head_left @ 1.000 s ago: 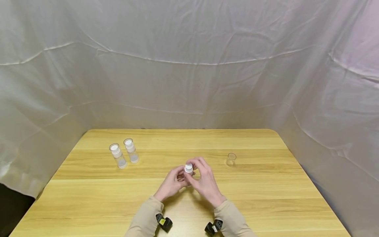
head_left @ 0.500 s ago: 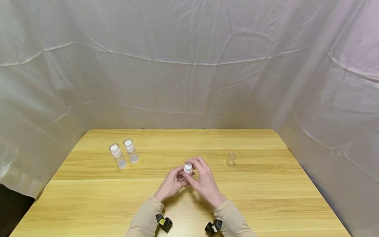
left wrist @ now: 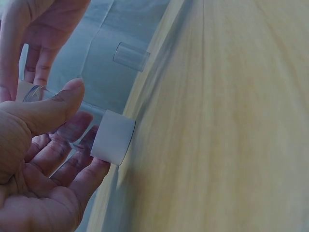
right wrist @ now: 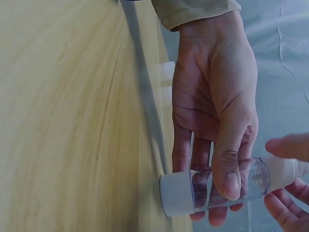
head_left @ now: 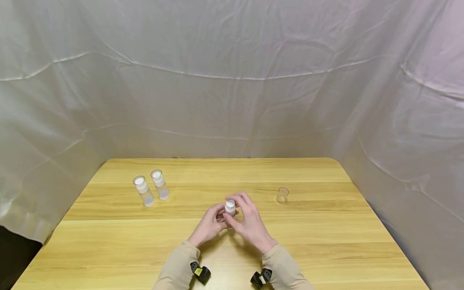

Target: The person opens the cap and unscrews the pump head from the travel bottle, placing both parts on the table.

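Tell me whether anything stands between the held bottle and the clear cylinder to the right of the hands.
Only the right hand, on the bottle's white top, at the side facing the clear cylinder. Beyond that hand, nothing visible stands in the way, just bare tabletop.

The bottle (head_left: pixel 230 206) pairs smooth, matt white plastic ends with a glossy clear barrel (right wrist: pixel 248 191). Between nine and ten o'clock from it, two standing bottles (head_left: pixel 144 192) show the same white plastic and shiny transparent walls; between two and three, a small clear cup (head_left: pixel 282 195) looks smooth, glass or plastic unclear. The desk (head_left: pixel 326 241) is smooth wood grain, softly glossy at six. At twelve, the curtain (head_left: pixel 232 100) is creased, satiny cloth. Towards seven and five, the sleeves (head_left: pixel 177 262) are matt cloth
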`<state>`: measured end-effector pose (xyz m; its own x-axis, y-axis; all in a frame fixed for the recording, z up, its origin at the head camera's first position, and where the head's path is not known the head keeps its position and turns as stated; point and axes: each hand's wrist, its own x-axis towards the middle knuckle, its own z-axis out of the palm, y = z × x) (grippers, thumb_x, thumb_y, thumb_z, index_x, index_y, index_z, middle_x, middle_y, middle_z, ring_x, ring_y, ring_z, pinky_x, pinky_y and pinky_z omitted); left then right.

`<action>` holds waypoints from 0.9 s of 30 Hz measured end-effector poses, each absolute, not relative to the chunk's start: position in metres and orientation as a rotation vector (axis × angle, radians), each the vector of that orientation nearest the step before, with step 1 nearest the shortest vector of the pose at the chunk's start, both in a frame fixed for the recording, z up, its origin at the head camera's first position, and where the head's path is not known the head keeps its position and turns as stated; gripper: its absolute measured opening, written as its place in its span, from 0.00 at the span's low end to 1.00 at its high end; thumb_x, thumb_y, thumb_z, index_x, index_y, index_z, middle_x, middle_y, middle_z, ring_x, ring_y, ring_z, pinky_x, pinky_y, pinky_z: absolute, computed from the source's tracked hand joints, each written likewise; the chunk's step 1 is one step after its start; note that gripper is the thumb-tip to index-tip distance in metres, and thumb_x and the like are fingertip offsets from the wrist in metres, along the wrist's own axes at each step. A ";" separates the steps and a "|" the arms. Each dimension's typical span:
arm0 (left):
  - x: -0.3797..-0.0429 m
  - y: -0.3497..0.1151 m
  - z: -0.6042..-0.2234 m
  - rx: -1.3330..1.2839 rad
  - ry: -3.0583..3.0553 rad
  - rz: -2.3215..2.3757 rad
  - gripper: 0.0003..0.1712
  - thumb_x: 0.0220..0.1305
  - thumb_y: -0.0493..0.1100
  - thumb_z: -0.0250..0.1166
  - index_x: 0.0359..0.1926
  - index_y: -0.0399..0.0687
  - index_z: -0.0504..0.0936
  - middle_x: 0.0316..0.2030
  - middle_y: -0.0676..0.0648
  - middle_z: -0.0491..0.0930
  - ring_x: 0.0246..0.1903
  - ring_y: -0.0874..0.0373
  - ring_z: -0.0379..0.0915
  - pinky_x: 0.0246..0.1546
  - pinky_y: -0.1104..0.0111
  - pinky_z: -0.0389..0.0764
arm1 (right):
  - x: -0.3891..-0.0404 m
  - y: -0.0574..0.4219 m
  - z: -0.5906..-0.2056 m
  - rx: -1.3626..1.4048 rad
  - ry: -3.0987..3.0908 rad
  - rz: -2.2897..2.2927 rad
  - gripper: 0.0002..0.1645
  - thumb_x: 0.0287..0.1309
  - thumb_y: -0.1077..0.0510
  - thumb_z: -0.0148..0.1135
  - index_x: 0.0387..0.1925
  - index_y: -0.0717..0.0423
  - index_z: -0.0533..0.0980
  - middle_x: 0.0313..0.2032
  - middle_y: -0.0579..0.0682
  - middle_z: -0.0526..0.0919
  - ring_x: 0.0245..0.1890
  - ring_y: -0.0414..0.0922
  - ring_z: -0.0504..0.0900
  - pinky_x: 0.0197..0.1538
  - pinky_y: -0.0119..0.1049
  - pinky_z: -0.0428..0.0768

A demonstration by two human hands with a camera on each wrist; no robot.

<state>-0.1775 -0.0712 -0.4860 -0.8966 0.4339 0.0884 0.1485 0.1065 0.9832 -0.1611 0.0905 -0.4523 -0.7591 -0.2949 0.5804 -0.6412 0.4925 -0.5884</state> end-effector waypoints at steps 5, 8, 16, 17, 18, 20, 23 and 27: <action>-0.178 -0.072 -0.486 0.625 2.137 1.885 0.26 0.62 0.29 0.66 0.61 0.25 0.72 0.58 0.26 0.77 0.60 0.33 0.76 0.63 0.65 0.81 | -0.161 0.090 -0.453 0.754 -2.291 1.151 0.27 0.47 0.68 0.76 0.50 0.61 0.77 0.45 0.53 0.81 0.46 0.48 0.84 0.51 0.42 0.88; -0.178 -0.073 -0.486 0.644 2.136 1.887 0.26 0.62 0.29 0.66 0.61 0.25 0.71 0.58 0.26 0.77 0.60 0.33 0.76 0.63 0.65 0.81 | -0.161 0.090 -0.452 0.765 -2.291 1.167 0.25 0.48 0.68 0.75 0.50 0.60 0.78 0.45 0.53 0.82 0.46 0.48 0.84 0.52 0.42 0.88; -0.178 -0.071 -0.487 0.598 2.156 1.883 0.25 0.61 0.26 0.64 0.59 0.25 0.72 0.57 0.26 0.79 0.60 0.33 0.76 0.64 0.63 0.80 | -0.160 0.091 -0.450 0.780 -2.331 1.226 0.25 0.50 0.67 0.73 0.51 0.61 0.77 0.48 0.54 0.82 0.49 0.49 0.83 0.57 0.46 0.86; -0.178 -0.071 -0.487 0.594 2.155 1.883 0.25 0.60 0.26 0.64 0.59 0.25 0.72 0.57 0.26 0.79 0.61 0.33 0.75 0.65 0.63 0.79 | -0.160 0.091 -0.450 0.771 -2.331 1.232 0.25 0.50 0.66 0.73 0.52 0.61 0.77 0.48 0.54 0.82 0.49 0.49 0.83 0.56 0.46 0.86; -0.178 -0.071 -0.487 0.593 2.157 1.882 0.25 0.60 0.26 0.64 0.59 0.25 0.72 0.57 0.26 0.79 0.61 0.33 0.75 0.65 0.63 0.79 | -0.160 0.091 -0.450 0.760 -2.329 1.234 0.26 0.49 0.66 0.74 0.52 0.61 0.77 0.47 0.54 0.82 0.48 0.48 0.83 0.55 0.46 0.86; -0.177 -0.071 -0.487 0.597 2.159 1.879 0.25 0.61 0.26 0.64 0.59 0.25 0.73 0.57 0.26 0.79 0.61 0.33 0.76 0.65 0.63 0.79 | -0.159 0.091 -0.450 0.741 -2.320 1.232 0.27 0.48 0.66 0.75 0.51 0.61 0.77 0.46 0.54 0.82 0.45 0.48 0.83 0.52 0.46 0.87; -0.177 -0.072 -0.487 0.608 2.158 1.878 0.24 0.62 0.28 0.65 0.59 0.25 0.73 0.57 0.26 0.78 0.60 0.33 0.76 0.65 0.63 0.79 | -0.159 0.091 -0.450 0.723 -2.310 1.227 0.27 0.46 0.67 0.76 0.51 0.61 0.78 0.44 0.54 0.82 0.41 0.46 0.82 0.46 0.43 0.87; -0.177 -0.073 -0.487 0.627 2.169 1.866 0.26 0.62 0.30 0.66 0.60 0.26 0.72 0.58 0.26 0.78 0.60 0.33 0.76 0.64 0.63 0.80 | -0.159 0.091 -0.449 0.726 -2.314 1.222 0.26 0.47 0.68 0.75 0.50 0.60 0.78 0.44 0.54 0.82 0.43 0.47 0.83 0.48 0.40 0.87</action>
